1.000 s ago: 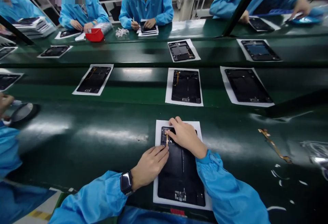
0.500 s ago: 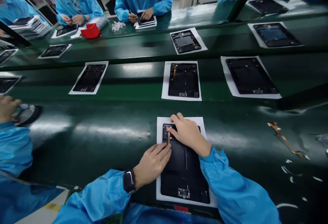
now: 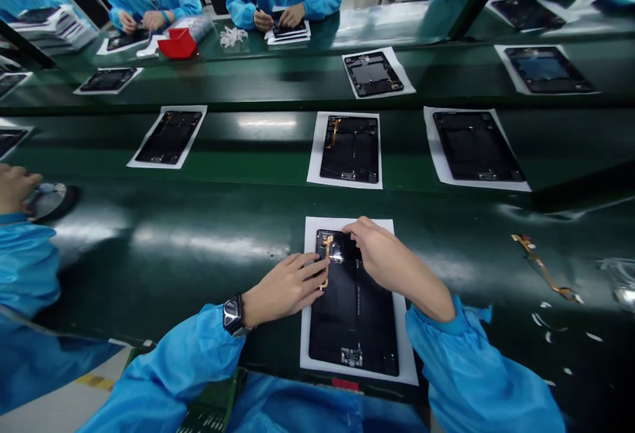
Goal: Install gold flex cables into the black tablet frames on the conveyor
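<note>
A black tablet back housing [image 3: 337, 317] lies on a white sheet [image 3: 407, 354] on the green bench before me. An orange flex cable [image 3: 328, 242] runs down the housing's upper left part. My left hand [image 3: 290, 287] rests over the housing's left edge with fingers stretched out; its fingertips lie on the lower part of the cable. My right hand [image 3: 381, 254] is at the housing's top edge, its fingers drawn together in a pinch. Whatever may be between those fingertips is too small to make out. A dark watch [image 3: 233, 314] is on my left wrist.
Another flex cable [image 3: 546, 273] and white scraps [image 3: 548, 337] lie to the right. Beyond stand rows of housings on sheets, such as a housing [image 3: 350, 149] straight ahead. A co-worker's hand [image 3: 17, 188] is beside a round dark-rimmed object [image 3: 54, 201] at left. A red box [image 3: 177, 43] stands across.
My right hand has moved right, off the cable, to the housing's top edge with its fingers drawn together. My left hand has shifted slightly left and up. More of the cable shows.
</note>
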Available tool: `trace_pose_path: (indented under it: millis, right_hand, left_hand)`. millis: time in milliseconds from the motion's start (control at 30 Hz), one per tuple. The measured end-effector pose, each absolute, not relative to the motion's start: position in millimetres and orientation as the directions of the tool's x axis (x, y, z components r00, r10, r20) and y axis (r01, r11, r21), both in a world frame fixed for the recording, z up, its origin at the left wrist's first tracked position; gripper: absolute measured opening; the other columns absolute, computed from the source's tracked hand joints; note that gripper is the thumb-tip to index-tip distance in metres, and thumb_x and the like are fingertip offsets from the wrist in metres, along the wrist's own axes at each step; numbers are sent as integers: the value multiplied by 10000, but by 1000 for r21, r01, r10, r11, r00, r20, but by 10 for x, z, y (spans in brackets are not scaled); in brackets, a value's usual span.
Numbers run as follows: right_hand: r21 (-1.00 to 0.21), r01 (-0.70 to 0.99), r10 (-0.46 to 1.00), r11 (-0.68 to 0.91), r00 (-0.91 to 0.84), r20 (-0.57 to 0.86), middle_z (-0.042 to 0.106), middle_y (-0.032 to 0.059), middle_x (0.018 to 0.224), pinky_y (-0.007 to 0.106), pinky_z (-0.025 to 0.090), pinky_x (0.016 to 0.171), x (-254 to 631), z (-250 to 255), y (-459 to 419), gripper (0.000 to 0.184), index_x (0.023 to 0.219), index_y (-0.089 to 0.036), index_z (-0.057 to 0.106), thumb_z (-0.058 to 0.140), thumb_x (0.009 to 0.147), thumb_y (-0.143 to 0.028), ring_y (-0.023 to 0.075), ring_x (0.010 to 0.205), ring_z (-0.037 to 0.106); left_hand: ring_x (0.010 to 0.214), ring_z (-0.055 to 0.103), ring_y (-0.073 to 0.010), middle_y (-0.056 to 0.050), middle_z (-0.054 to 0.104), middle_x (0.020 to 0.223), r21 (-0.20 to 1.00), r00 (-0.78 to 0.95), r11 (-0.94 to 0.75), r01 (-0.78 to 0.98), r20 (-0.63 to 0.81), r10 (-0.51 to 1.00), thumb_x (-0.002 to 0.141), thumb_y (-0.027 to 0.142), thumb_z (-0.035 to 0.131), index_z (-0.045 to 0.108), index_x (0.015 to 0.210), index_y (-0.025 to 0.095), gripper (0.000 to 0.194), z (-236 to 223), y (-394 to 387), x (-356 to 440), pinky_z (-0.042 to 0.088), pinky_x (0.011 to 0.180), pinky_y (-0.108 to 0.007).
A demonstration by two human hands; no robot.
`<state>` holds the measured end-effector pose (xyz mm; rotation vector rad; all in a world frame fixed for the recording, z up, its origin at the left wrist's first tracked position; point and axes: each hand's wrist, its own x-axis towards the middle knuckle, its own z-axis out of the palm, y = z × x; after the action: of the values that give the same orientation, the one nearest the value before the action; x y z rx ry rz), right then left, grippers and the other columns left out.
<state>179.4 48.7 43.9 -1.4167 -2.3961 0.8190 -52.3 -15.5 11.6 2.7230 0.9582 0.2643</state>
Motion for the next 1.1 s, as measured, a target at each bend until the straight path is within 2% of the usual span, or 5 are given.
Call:
trace_pose_path:
  millis: [300, 500, 667, 867, 1100]
  right_hand:
    - [-603, 752, 897, 267, -423, -130, 673, -26, 749, 282, 442, 567, 1985, 628, -57, 103, 969, -241, 614, 547, 959, -318, 180, 624, 631]
    - [-646, 681, 872, 344, -488, -51, 675, 48, 997, 285, 518, 697, 1816, 391, -447, 176, 1154, -217, 529, 444, 1000, -222, 179, 816, 663]
    - [-481, 713, 826, 510, -562, 44, 660, 68, 905, 319, 512, 677, 1581, 249, -474, 161, 1051, -169, 545, 434, 965, -90, 207, 773, 647]
    - [-302, 753, 792, 584, -611, 9, 626, 47, 781, 298, 450, 543, 1412, 303, -448, 141, 968, -149, 561, 479, 916, -47, 197, 613, 602]
    - [-328, 748, 803, 577, -593, 58, 655, 68, 787, 279, 459, 564, 1423, 282, -510, 150, 1013, -152, 562, 418, 978, -126, 193, 648, 639]
  left_hand:
    - [1353, 385, -351, -134, 437, 1469, 322, 814, -779, 538, 42, 579, 948, 326, 538, 599, 1252, 158, 352, 196, -170, -561, 393, 1079, -528]
    - [1432, 296, -316, -130, 402, 1499, 513, 787, -733, 447, 165, 595, 922, 238, 547, 633, 1211, 167, 310, 101, -181, -654, 347, 1145, -506]
    - [1384, 391, -229, -112, 497, 1427, 678, 554, -559, 477, 262, 790, 926, 182, 525, 509, 1335, 181, 409, 47, -41, -796, 388, 1129, -455]
    - [1395, 367, -264, -118, 494, 1424, 635, 612, -579, 511, 204, 764, 912, 254, 566, 516, 1313, 189, 409, -13, -36, -816, 367, 1130, -489]
    - [1458, 230, -317, -200, 289, 1543, 618, 671, -596, 513, 145, 727, 832, 498, 685, 237, 1502, 132, 885, 2, -81, -786, 258, 1189, -499]
